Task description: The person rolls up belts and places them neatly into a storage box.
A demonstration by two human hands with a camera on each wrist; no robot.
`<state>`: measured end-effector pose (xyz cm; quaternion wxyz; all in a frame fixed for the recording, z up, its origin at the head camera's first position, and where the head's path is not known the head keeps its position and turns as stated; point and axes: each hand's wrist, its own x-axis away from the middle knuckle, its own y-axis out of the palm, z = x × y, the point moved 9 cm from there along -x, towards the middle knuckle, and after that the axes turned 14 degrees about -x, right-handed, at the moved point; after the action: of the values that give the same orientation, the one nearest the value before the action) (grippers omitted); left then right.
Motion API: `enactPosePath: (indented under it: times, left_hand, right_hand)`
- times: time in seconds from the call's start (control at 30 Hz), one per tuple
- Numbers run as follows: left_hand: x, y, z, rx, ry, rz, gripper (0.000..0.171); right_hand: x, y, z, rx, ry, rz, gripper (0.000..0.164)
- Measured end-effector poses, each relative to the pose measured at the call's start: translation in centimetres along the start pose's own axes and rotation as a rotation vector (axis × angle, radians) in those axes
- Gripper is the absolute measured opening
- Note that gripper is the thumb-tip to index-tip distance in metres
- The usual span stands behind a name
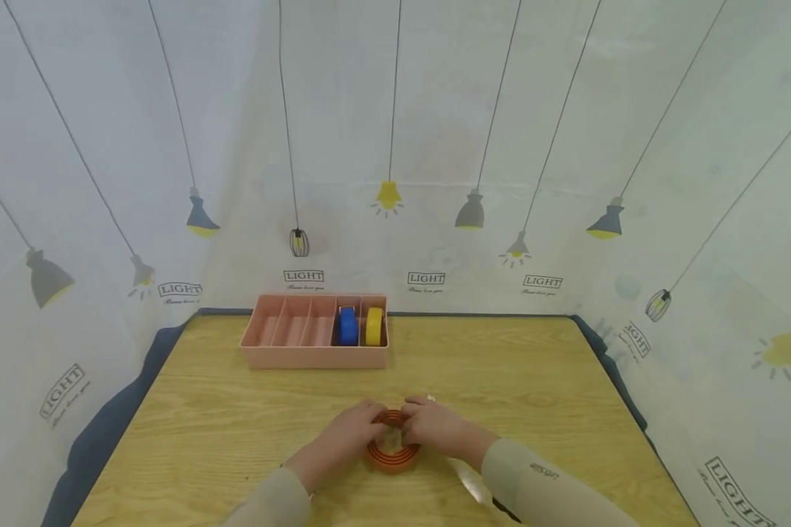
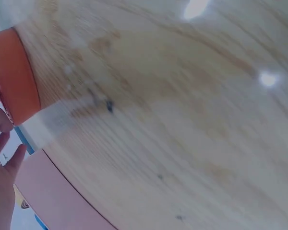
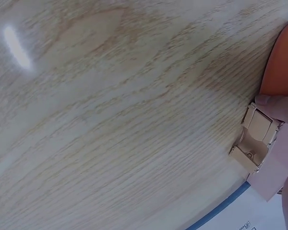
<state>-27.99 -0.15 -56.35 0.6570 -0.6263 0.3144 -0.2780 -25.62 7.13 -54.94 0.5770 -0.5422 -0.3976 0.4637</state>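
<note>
An orange belt [image 1: 393, 462], rolled into a loose coil with open space in its middle, stands on edge on the wooden table in front of me. My left hand [image 1: 351, 433] grips the far left side of the coil. From the far right side, my right hand [image 1: 438, 426] pinches it, fingers partly inside the ring. In the right wrist view, a gold-coloured metal buckle [image 3: 257, 132] sticks out by the right fingers at the belt's end. The left wrist view shows the smooth outer band of the belt [image 2: 15, 76] beside the left fingers.
Beyond the hands, a pink divided box [image 1: 316, 358] stands at the table's back edge. Its two right compartments hold a blue rolled belt [image 1: 348, 326] and a yellow one [image 1: 373, 326]. A white curtain [image 1: 435, 241] printed with lamps surrounds the table [image 1: 501, 366].
</note>
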Motion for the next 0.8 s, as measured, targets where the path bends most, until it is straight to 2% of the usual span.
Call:
enactPosePath:
  times: [0.07, 0.1, 0.2, 0.3, 0.4, 0.57, 0.67, 0.8]
  left_hand:
    - [0.5, -0.2, 0.7, -0.145, 0.110, 0.032, 0.021]
    - [0.7, -0.3, 1.3, -0.257, 0.189, 0.060, 0.024]
    - [1.2, -0.2, 1.8, -0.357, 0.261, 0.043, 0.029]
    - [1.3, 0.1, 1.8, -0.337, 0.265, -0.021, 0.029]
    - [1.3, 0.3, 1.8, -0.342, 0.268, -0.048, 0.024]
    - [1.3, 0.4, 1.9, -0.383, 0.264, -0.063, 0.020]
    - [1.4, 0.2, 1.7, -0.306, 0.224, -0.066, 0.022]
    - [1.6, -0.1, 1.3, -0.151, 0.166, -0.042, 0.022]
  right_hand:
    - [-0.1, 0.1, 0.1, -0.001, 0.006, -0.006, 0.022]
    - [-0.1, 0.1, 0.1, -0.005, 0.009, -0.007, 0.022]
    - [-0.1, 0.3, 0.3, -0.057, 0.006, 0.008, 0.022]
    - [0.0, 0.2, 0.6, -0.170, 0.009, 0.029, 0.021]
    - [0.1, 0.0, 0.9, -0.283, 0.019, 0.048, 0.020]
    - [0.2, -0.3, 1.3, -0.355, 0.037, 0.075, 0.019]
    - [0.3, -0.5, 1.7, -0.362, 0.061, 0.089, 0.019]
    - [0.7, -0.8, 2.3, -0.343, 0.114, 0.110, 0.022]
